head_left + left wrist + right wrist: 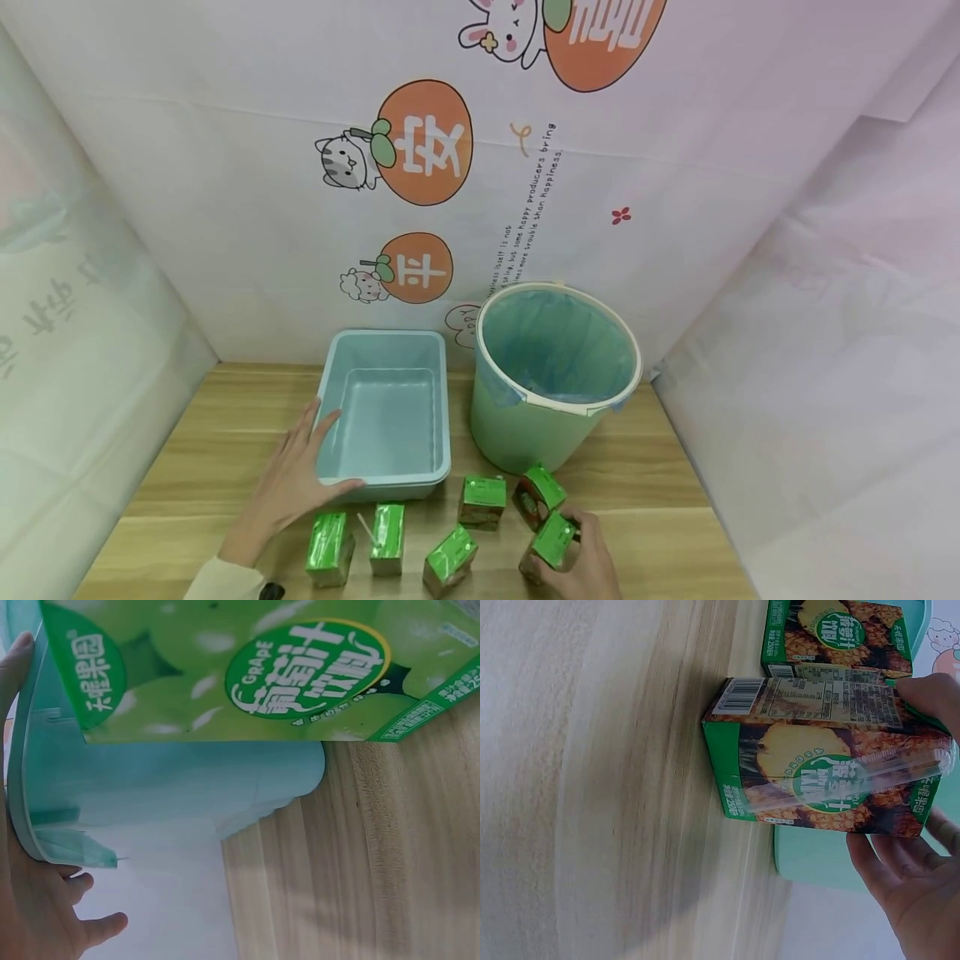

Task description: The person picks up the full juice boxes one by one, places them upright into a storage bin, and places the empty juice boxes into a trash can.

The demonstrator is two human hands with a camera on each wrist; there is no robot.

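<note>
My right hand [588, 562] grips a pineapple juice carton [832, 772] between thumb and fingers. It has a green top and a wrapped straw along its side. Close against it stands a second pineapple juice carton [840, 637]. The left hand [292, 475] rests, fingers spread, on the left rim and near corner of a light blue plastic tub [393, 480]. Nearest that hand is a carton [328, 546]; in the left wrist view a grape juice carton [247, 675] fills the top. Three more green-topped cartons stand between: one with a straw [387, 533], one turned [450, 558], one behind [482, 500].
A green trash bin [517, 433] with a bag liner and white rim stands right of the tub. Behind both hangs a white printed cloth [247, 208], with more pale cloth on both sides. The table [660, 500] has a wood-grain top.
</note>
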